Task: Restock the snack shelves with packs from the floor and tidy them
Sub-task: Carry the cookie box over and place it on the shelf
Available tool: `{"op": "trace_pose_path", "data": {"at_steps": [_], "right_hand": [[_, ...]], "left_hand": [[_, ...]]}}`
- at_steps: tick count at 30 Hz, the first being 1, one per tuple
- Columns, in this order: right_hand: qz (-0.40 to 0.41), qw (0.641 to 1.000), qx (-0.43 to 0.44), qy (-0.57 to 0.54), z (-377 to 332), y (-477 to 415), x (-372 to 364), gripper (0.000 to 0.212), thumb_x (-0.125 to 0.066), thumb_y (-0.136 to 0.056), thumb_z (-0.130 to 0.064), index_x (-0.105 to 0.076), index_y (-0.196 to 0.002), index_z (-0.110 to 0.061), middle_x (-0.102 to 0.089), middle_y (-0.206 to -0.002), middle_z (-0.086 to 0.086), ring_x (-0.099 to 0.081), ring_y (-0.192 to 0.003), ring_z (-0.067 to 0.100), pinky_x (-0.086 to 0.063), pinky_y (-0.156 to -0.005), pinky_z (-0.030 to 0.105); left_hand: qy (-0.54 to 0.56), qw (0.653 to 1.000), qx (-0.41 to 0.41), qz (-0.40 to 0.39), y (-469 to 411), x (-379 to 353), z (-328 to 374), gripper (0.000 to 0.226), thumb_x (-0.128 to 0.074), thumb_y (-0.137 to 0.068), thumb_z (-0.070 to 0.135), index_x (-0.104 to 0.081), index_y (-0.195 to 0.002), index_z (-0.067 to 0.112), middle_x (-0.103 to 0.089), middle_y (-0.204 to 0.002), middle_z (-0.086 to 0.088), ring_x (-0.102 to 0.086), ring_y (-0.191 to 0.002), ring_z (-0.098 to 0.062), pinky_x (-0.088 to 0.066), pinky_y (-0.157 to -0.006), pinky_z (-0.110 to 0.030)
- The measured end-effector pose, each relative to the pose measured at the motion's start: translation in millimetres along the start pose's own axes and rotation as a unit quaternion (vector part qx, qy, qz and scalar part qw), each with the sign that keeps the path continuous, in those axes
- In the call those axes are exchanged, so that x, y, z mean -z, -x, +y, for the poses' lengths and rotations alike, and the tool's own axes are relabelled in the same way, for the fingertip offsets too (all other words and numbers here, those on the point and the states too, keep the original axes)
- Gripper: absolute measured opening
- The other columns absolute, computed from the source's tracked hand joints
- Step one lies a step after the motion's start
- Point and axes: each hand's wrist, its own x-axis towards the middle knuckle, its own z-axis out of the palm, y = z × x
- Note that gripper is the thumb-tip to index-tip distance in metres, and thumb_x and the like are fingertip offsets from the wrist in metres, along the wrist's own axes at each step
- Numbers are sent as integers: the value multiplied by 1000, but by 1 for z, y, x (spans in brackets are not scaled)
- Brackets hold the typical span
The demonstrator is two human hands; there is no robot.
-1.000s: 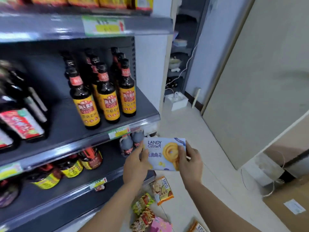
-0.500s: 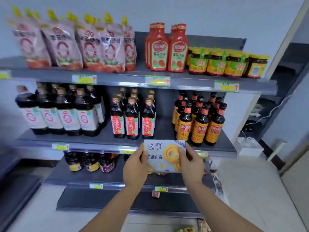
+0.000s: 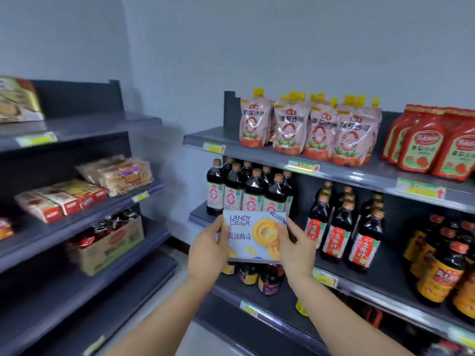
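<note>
A pale blue cookie box (image 3: 250,233) printed with yellow ring cookies is held up in front of me at chest height. My left hand (image 3: 208,253) grips its left edge and my right hand (image 3: 298,249) grips its right edge. The snack shelves (image 3: 84,217) stand to the left, carrying wrapped cracker packs (image 3: 120,174), red-and-white boxes (image 3: 61,199) and an open carton of red packs (image 3: 108,242). The box hangs in front of the sauce shelving, apart from the snack shelves.
Behind the box, dark sauce bottles (image 3: 246,194) fill a grey shelf unit (image 3: 347,173). Pink pouches (image 3: 308,129) and red ketchup packs (image 3: 431,147) sit on top. A gap of bare wall and floor separates the two shelf units.
The view has swung left from the floor packs and sauce shelves, bringing the snack shelves into sight. Both hands keep the same hold on the cookie box.
</note>
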Motion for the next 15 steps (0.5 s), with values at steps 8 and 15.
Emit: {"op": "trace_pose_path", "data": {"at_steps": [8,15], "right_hand": [[-127,990,53,-21,-59,7,-116,39,-57,-95,-33,-60,-130,-17,-62,-127,-1,-55,-119,15,-39,-93,22],[-239,964,112,-32,-112,26,-198,37,-56,-95,-33,-62,-127,-17,-65,-124,2,-57,-116,20,-38,-88,23]], "left_hand": [[-30,992,20,123,-30,109,-32,30,-43,-100,35,-56,-127,37,-66,-103,14,-60,-92,-10,-42,-70,-28],[-51,961,82,260,-27,189,-46,42,-44,-100,35,-45,-141,32,-61,-128,11,-57,-115,-14,-42,-79,-25]]}}
